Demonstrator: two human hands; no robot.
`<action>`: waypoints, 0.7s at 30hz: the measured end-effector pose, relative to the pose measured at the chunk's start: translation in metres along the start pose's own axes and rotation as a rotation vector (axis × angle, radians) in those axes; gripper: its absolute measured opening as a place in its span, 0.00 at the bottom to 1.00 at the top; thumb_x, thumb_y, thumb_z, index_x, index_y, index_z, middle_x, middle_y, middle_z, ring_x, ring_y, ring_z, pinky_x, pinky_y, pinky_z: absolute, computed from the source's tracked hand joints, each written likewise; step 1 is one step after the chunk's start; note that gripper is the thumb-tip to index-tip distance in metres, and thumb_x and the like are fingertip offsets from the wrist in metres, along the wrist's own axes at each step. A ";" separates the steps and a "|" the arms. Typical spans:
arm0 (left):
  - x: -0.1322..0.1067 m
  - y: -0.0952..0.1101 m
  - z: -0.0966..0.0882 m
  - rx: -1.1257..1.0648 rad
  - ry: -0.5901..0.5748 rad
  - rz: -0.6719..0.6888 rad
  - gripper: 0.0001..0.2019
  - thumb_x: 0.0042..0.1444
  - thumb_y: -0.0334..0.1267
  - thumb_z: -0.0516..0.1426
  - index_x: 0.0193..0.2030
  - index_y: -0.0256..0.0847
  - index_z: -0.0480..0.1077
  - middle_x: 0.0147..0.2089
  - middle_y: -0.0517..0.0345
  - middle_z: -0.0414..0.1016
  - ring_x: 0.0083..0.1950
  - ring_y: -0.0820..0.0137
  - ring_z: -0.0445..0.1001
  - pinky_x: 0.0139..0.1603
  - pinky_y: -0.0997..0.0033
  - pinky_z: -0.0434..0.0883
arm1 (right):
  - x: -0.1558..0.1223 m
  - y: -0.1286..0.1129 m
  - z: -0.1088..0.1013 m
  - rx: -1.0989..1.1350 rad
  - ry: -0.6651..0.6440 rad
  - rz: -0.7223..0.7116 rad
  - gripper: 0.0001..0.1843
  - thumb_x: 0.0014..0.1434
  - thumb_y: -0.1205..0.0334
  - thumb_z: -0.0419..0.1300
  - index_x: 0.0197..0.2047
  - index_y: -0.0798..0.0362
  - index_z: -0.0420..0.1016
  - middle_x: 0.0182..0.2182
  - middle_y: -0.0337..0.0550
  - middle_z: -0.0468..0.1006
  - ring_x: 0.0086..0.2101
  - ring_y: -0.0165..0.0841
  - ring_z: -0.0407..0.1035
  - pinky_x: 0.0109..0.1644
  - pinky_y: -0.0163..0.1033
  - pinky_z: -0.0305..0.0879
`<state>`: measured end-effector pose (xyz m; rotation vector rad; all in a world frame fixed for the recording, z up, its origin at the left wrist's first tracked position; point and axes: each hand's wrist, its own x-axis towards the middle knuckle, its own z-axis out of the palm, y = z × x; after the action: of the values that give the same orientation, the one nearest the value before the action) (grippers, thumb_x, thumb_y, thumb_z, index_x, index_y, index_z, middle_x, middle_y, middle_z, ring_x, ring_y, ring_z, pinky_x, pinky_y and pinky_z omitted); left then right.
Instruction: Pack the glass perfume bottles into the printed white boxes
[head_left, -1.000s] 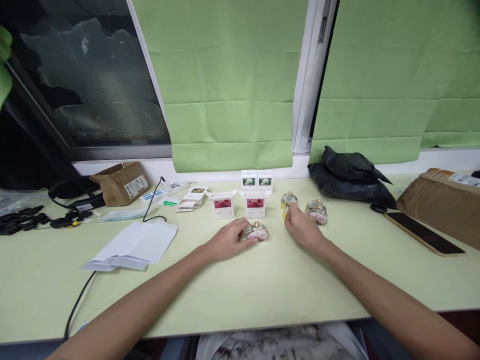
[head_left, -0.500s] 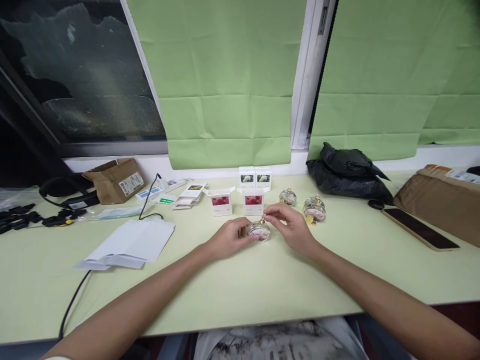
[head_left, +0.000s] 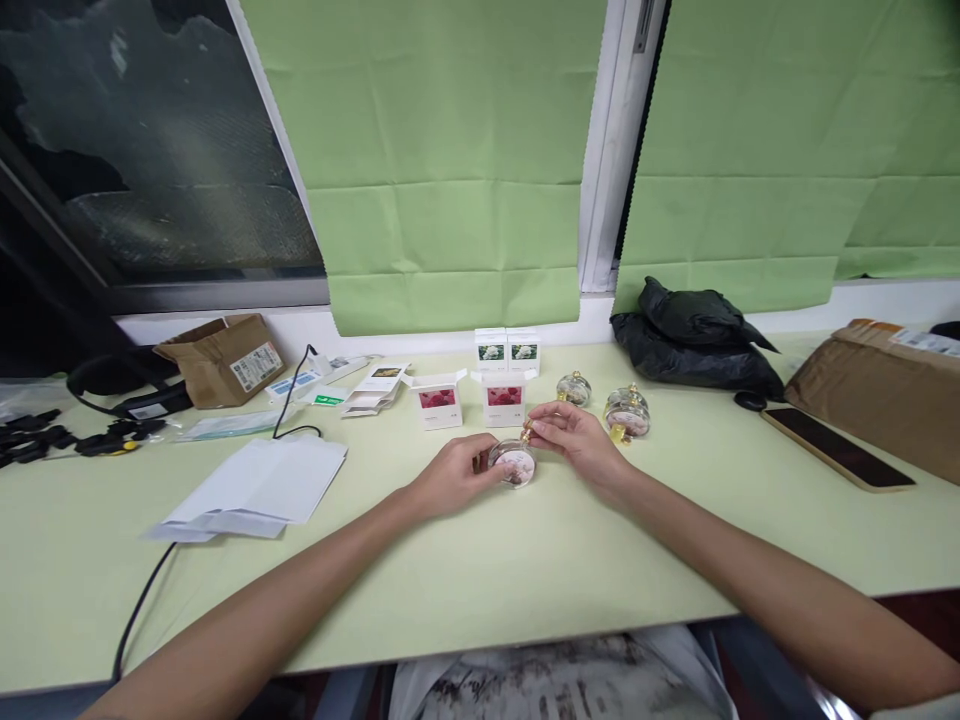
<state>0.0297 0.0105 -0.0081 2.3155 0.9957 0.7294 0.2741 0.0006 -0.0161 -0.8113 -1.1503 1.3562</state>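
Note:
A round, flat glass perfume bottle [head_left: 516,465] with a pale floral face leans back just above the table. My left hand [head_left: 457,475] is closed around its left side, thumb across the front. At the bottle's neck, the fingertips of my right hand [head_left: 577,440] pinch its small gold cap [head_left: 526,431]. Whether the cap is attached to the neck I cannot tell. Two similar bottles stand beyond my right hand: one perfume bottle [head_left: 574,389] farther back, and another bottle [head_left: 628,412] to the right with a yellow-gold piece at its base.
Behind my hands stand two open white boxes [head_left: 439,402] with pink flower pictures, and two white-flower boxes [head_left: 508,351] farther back. White paper [head_left: 259,485] and a cable lie left. Black plastic bags [head_left: 694,345], a phone [head_left: 836,447] and a brown carton [head_left: 885,390] are right.
The bottle has tipped so that its floral face shows more toward me. My right hand has shifted slightly, still pinching at the gold cap. The camera view has moved a little.

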 end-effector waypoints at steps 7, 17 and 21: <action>-0.001 0.002 -0.001 -0.053 -0.009 -0.043 0.22 0.67 0.58 0.57 0.34 0.40 0.71 0.30 0.62 0.69 0.31 0.71 0.64 0.32 0.70 0.59 | -0.001 0.006 -0.005 0.035 -0.042 0.064 0.18 0.56 0.53 0.78 0.47 0.50 0.86 0.43 0.43 0.85 0.42 0.32 0.80 0.60 0.43 0.77; -0.001 0.000 0.000 -0.096 -0.014 -0.064 0.23 0.68 0.58 0.56 0.33 0.39 0.69 0.29 0.63 0.66 0.31 0.71 0.62 0.31 0.70 0.57 | -0.001 0.007 -0.004 0.074 -0.034 0.099 0.16 0.54 0.55 0.79 0.43 0.51 0.86 0.42 0.43 0.85 0.43 0.33 0.80 0.59 0.43 0.78; -0.001 0.001 -0.001 -0.098 -0.031 -0.066 0.23 0.69 0.57 0.56 0.33 0.39 0.69 0.30 0.63 0.66 0.31 0.72 0.62 0.32 0.70 0.58 | -0.001 0.009 -0.005 0.072 -0.039 0.091 0.16 0.53 0.55 0.80 0.42 0.51 0.86 0.41 0.43 0.85 0.43 0.33 0.80 0.60 0.44 0.77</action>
<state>0.0288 0.0093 -0.0074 2.1928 0.9952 0.6984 0.2763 0.0016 -0.0257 -0.7966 -1.0996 1.4859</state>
